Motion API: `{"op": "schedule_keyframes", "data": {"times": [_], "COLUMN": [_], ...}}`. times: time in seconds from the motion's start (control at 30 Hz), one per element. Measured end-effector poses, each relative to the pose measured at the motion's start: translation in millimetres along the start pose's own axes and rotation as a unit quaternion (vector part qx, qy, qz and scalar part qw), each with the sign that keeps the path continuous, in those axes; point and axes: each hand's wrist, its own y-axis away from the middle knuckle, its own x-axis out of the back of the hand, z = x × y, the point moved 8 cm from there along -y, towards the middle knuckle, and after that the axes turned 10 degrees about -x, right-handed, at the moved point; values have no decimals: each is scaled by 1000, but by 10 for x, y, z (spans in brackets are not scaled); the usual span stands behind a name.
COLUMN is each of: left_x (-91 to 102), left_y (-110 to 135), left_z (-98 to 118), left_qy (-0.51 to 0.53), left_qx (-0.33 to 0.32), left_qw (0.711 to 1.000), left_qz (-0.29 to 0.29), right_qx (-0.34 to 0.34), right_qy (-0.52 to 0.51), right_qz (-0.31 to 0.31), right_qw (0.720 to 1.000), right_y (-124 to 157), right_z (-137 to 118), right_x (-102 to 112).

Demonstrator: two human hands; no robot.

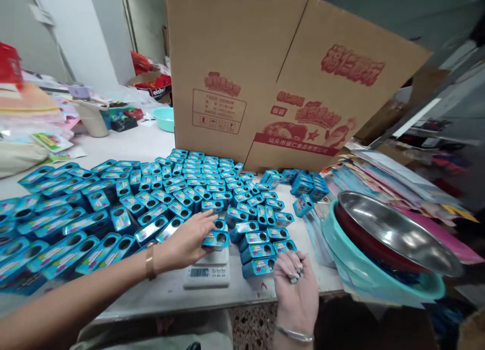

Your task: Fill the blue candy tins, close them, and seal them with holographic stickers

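My left hand (193, 239) reaches over a white digital scale (207, 275), its fingers closed around the side of a blue tin (217, 240) on the weighing plate. The tin has a round hole in its printed top. Digits show on the scale's display, too blurred to read surely. My right hand (297, 289) is turned palm up near the table's front edge, fingers curled over a few small pale pieces (295, 278) whose kind I cannot make out. Just left of it stand several more blue tins (258, 266) in a short column.
Many blue tins (125, 203) crowd the table's left and middle. A large cardboard box (261, 47) rises behind them. On the right, a steel bowl (394, 229) leans in a turquoise basin (337, 239), beside stacked printed sheets (397, 188). A small turquoise bowl (163, 118) sits far back.
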Motion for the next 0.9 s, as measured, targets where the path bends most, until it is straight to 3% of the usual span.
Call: {"op": "schedule_keyframes", "data": {"times": [0.1,0.17,0.23,0.37,0.47,0.77,0.9], "left_x": [283,370,342,52,-129,-355,-321], "left_y": [328,587,825,1144,1210,1106,1177], "left_z": [84,95,84,-2,-56,-63,-55], "left_qy": [13,7,-4,3,27,60,33], "left_qx": [58,111,144,166,156,110,103], "left_qw": [998,993,989,983,983,981,984], "left_qz": [37,24,-7,-73,-94,-151,-142], "right_qx": [-14,-19,-28,-62,-76,-92,-97], "right_qy": [18,28,40,53,57,25,35], "right_qz": [0,-2,0,8,13,49,38], "right_qw": [1000,999,999,997,995,994,994], "right_y": [-53,-99,-157,-273,-340,-526,-648], "right_z": [87,159,252,470,583,825,924], "right_x": [-16,-34,-44,-58,-72,-160,-255]}}
